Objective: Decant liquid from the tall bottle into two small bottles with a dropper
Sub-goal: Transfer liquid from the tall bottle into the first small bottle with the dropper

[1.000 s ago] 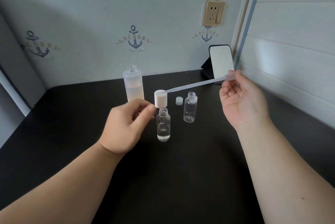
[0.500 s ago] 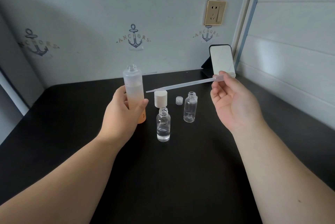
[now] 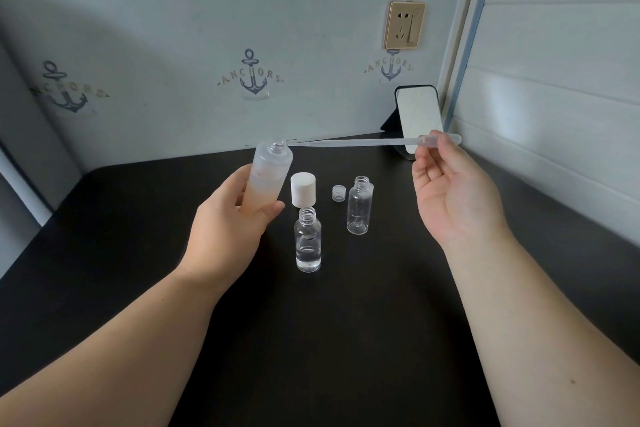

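My left hand point(image 3: 228, 229) grips the tall frosted bottle point(image 3: 268, 172), lifted off the table and tilted to the right, its neck open. My right hand point(image 3: 450, 191) pinches the bulb end of a long clear dropper point(image 3: 363, 142) that lies nearly level, its tip at the tall bottle's mouth. One small clear bottle point(image 3: 308, 240) stands uncapped near the table's middle with some liquid at its bottom. A second small bottle point(image 3: 359, 205) stands uncapped to its right and looks empty.
A white cap point(image 3: 303, 189) stands behind the nearer small bottle, and a small clear cap point(image 3: 338, 193) lies beside the other. A small mirror point(image 3: 417, 120) leans at the back right corner of the black table point(image 3: 329, 340). Walls close off the back and right.
My left hand set the white cap down, took the tall bottle and lifted and tilted it. My right hand swung the dropper left until its tip met the bottle's mouth.
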`<state>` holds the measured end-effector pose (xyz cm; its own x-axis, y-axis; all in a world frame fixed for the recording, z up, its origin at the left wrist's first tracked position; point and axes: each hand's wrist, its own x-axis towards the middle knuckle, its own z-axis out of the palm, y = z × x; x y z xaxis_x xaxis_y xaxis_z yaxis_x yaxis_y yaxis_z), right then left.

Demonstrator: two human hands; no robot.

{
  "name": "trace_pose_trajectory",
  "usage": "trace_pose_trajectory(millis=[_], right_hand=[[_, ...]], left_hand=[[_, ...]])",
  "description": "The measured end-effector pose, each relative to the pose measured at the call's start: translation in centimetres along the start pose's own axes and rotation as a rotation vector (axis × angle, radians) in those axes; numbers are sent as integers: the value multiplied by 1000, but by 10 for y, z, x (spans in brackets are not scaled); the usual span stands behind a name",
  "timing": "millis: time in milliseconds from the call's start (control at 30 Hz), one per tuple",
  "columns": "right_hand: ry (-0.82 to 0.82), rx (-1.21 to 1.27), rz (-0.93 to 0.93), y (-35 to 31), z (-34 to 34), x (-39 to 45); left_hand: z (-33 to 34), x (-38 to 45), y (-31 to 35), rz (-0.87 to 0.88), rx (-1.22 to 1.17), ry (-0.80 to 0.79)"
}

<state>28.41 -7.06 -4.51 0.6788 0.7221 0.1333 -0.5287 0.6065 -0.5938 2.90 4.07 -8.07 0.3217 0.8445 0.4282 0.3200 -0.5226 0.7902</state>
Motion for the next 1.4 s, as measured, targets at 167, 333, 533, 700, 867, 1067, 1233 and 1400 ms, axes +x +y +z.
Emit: trace_pose_trajectory(millis=[167, 333, 533, 700, 867, 1067, 1233, 1400], right_hand=[[0, -45, -24, -2, 0, 0], [14, -77, -49, -4, -2, 0], [-4, -200, -74, -8, -3, -1], [-78, -302, -69, -4, -2, -4], [-184, -407, -69, 4, 2, -9], [-224, -486, -44, 19, 12, -18], [-261, -532, -44, 25, 12, -21], [-324, -571, -15, 29, 13, -24]], left_hand=[[0, 0, 1, 42, 51, -17], [0, 1, 0, 107, 160, 15], [-1, 1, 0, 130, 276, 47], [2, 0, 1, 168, 342, 58], [5, 0, 0, 200, 358, 39], [8, 0, -1, 236, 366, 39], [9, 0, 0, 255, 385, 36], [10, 0, 1, 269, 395, 32]])
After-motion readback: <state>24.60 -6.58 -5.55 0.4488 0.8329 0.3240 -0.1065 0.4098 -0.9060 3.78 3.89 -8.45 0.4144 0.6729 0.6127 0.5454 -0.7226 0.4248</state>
